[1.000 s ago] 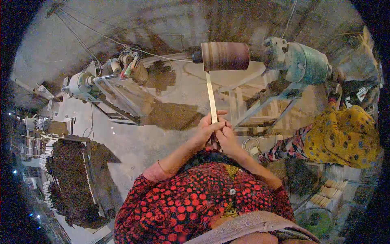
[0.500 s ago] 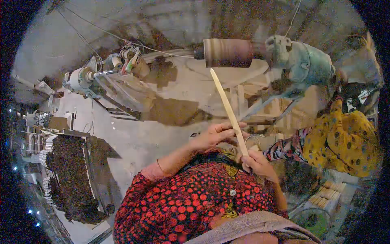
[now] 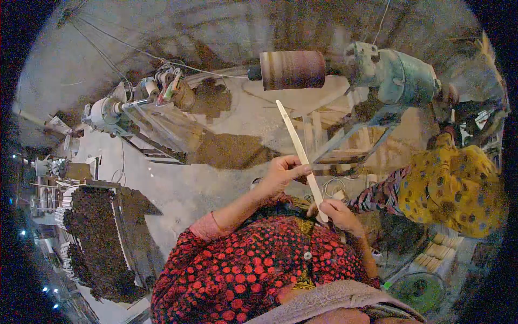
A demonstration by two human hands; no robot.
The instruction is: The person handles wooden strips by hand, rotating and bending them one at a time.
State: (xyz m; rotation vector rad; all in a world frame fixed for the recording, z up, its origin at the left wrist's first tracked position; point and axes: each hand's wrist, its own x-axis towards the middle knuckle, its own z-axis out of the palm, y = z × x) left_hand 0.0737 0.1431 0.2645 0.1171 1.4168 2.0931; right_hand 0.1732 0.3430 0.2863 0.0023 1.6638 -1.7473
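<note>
A long, narrow, pale wooden strip [image 3: 295,138], apparently with a tapered far end, points up and slightly left in front of my body. Around its middle, my left hand [image 3: 283,174] is closed, with the thumb lying across it. My right hand [image 3: 341,216] pinches the lower end near my waist. Beyond the tip is a brownish sanding drum [image 3: 293,70], apart from the strip and mounted on a green motor [image 3: 404,76].
A second motor [image 3: 106,112] stands on a frame at left. A large dark stack [image 3: 100,237] lies lower left. Another person in yellow dotted clothing [image 3: 450,183] is close at right, near bundled wooden strips [image 3: 438,251] and a round green object [image 3: 415,291].
My left hand's fingers, spread loosely beside the strip before, have closed on it. The strip's tip has dropped slightly, farther from the drum. My view has shifted a little.
</note>
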